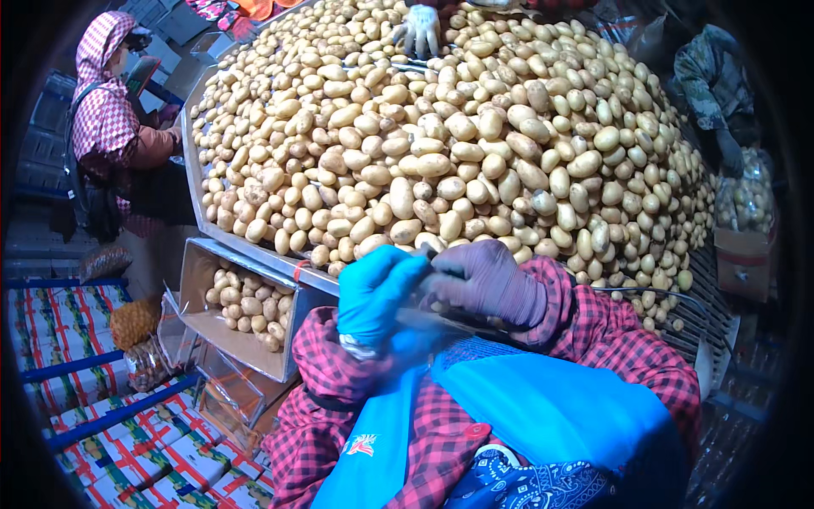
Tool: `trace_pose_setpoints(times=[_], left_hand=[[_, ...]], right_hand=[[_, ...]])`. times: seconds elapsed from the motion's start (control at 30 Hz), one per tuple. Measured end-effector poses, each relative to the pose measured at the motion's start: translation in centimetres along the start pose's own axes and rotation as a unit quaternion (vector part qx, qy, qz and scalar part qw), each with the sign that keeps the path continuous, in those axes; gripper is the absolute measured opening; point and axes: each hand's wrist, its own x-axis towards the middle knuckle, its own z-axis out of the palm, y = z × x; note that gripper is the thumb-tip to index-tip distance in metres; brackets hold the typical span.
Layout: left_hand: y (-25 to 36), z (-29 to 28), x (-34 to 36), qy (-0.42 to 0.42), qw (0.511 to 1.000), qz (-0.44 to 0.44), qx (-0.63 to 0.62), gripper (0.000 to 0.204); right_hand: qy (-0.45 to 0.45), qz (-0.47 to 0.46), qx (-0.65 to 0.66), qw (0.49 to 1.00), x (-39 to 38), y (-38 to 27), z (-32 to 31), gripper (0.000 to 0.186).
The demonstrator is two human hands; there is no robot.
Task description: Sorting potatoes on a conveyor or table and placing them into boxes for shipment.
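My left hand (379,293), in a bright blue glove, is closed with its fingers curled in front of my chest. Close beside it is my right hand (490,282), in a dull purple glove, also with bent, closed fingers. Between and below them is a blurred greyish patch, and whatever they grip is too smeared to name. Both hands are at the near edge of a big heap of potatoes (449,153), which covers a wide sorting table with a metal rim (197,182).
Left of me, a lined cardboard box (197,280) holds potatoes on a stand. Stacked printed cartons (80,339) and a net sack (136,324) lie farther left. Co-workers stand around the table; one white-gloved hand (418,32) touches the heap. A filled bag (746,195) stands at right.
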Motion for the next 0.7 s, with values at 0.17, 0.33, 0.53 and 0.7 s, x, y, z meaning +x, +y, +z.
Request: trace_pose_setpoints(times=[0.17, 0.33, 0.53, 0.7], left_hand=[[-1.4, -2.0, -1.0, 0.129, 0.986, -0.014, -0.106, 0.019], [-2.9, -0.6, -0.3, 0.002, 0.99, -0.016, 0.138, 0.03], [-4.8, -0.8, 0.2, -0.015, 0.989, 0.048, 0.142, 0.03], [-4.1, -0.1, -0.3, -0.006, 0.974, 0.042, 0.221, 0.024]], right_hand=[[0.01, 0.086, 0.34, 0.936, -0.3, 2.2, 1.4, 0.029], [-0.034, -0.026, 0.309, 0.95, 0.3, 3.3, 3.1, 0.029], [-0.014, 0.005, 0.33, 0.944, 0.5, 3.7, 3.6, 0.029], [0.008, 0.05, 0.214, 0.976, 0.4, 4.5, 3.0, 0.023]])
